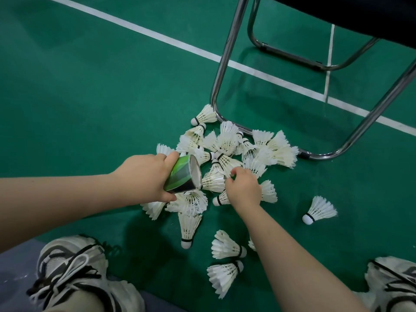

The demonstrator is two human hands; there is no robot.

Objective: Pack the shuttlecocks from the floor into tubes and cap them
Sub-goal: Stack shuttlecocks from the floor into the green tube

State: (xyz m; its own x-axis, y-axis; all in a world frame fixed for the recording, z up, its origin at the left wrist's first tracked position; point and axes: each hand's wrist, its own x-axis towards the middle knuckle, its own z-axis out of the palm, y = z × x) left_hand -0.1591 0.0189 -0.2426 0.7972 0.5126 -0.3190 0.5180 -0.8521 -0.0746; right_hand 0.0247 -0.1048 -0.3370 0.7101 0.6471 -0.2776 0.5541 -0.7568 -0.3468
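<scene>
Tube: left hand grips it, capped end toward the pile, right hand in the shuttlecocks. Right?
No: the head view shows the end of the tube toward the shuttlecocks is open, uncapped. The left hand grips it; the right hand is in the shuttlecocks.

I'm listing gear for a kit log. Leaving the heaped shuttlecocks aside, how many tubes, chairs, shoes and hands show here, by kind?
tube: 1
chair: 1
shoes: 2, left shoe and right shoe
hands: 2, left hand gripping the tube, right hand pinching a shuttlecock
Total: 6
</scene>
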